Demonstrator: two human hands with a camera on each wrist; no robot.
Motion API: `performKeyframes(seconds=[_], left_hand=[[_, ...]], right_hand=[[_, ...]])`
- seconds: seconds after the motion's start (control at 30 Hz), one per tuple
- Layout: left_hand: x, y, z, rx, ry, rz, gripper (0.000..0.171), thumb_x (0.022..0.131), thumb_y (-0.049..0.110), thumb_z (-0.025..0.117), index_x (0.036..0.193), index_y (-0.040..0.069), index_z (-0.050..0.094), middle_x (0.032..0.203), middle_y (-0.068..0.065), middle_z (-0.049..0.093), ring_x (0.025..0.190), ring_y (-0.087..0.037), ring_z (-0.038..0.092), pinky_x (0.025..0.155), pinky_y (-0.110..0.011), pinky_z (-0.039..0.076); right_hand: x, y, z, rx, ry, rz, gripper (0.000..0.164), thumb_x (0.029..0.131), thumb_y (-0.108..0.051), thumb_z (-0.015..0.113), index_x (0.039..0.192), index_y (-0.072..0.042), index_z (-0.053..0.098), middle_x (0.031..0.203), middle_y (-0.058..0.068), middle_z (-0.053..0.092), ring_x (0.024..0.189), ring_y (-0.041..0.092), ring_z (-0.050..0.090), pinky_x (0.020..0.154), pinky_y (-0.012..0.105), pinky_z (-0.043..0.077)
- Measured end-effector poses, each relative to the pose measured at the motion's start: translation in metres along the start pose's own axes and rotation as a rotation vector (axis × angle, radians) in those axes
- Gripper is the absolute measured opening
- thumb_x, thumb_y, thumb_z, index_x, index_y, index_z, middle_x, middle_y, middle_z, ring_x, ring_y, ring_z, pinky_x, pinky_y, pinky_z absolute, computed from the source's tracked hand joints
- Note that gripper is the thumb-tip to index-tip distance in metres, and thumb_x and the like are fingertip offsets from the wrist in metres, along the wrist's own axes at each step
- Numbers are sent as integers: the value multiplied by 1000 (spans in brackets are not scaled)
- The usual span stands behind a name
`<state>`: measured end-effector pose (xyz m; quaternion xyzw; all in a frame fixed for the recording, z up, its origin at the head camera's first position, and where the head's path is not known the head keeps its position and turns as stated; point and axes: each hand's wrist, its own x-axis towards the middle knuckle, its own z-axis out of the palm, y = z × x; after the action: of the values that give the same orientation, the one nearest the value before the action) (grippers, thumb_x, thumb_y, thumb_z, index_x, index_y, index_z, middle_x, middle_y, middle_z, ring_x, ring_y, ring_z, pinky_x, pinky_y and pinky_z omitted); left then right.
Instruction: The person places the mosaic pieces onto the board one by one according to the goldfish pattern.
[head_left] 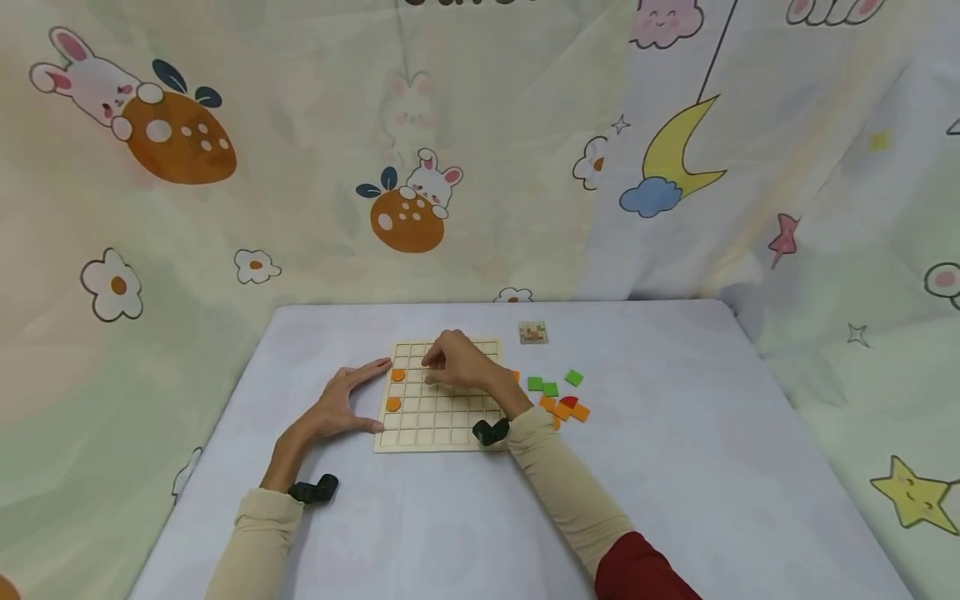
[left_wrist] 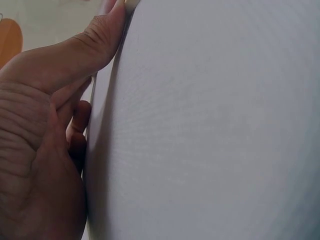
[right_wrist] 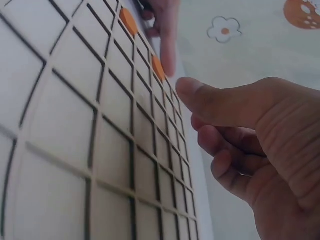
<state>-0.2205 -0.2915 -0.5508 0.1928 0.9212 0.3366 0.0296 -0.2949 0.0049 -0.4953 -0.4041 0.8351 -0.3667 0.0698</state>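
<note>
A pale grid board (head_left: 435,433) is seen flat on the white table (head_left: 637,500), just below ctr of the head frame. Its rows are run approx. left–right across the frame, its columns toward the top; a long axis can't be told, as it's foreshortened and looks near-square. Its left edge is flanked by the L hand (head_left: 341,407) — thumb and fingers spread wide, thumb near the lower left corner, fingertips higher up. The board's upper middle is covered by the R hand (head_left: 461,364), fingers bent w/ thumb nearby; whether anything's pinched can't be told.

Btwn the hands, in the board's left column, an upper orange disc (head_left: 397,375) and a lower orange disc (head_left: 393,404) are set, one above the other. To the right of the board, green tiles (head_left: 551,389), orange tiles (head_left: 580,412) and a red piece (head_left: 569,402) are scattered at mixed angles.
</note>
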Motion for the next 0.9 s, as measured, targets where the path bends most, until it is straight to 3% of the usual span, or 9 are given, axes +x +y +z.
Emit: performKeyframes(seconds=[0.23,0.53,0.9], left_hand=[[-3,-2,0,-1,9,28,116,67,42,104,165,12,50,175,-13,43,139,-33,47,102,-50,35],[2,1,2,3,16,41,115,67,42,104,164,13,50,175,-13,44,135,-32,48,101,-49,35],[1,5,2,8,11,32,115,67,41,104,164,10,50,175,-16,43,132,-31,48,100,-50,36]], right_hand=[[-23,9,-25,19,-32,68,28,88,-1,89,114,8,82,108,19,84,85,17,73,77,24,59],[-61,23,-61,-1,-29,105,24,87,0,89,109,8,83,102,19,83,78,13,70,73,25,58],[-101,31,-82,-53,-8,214,23,86,-2,91,107,6,84,95,14,83,75,12,65,71,24,57]])
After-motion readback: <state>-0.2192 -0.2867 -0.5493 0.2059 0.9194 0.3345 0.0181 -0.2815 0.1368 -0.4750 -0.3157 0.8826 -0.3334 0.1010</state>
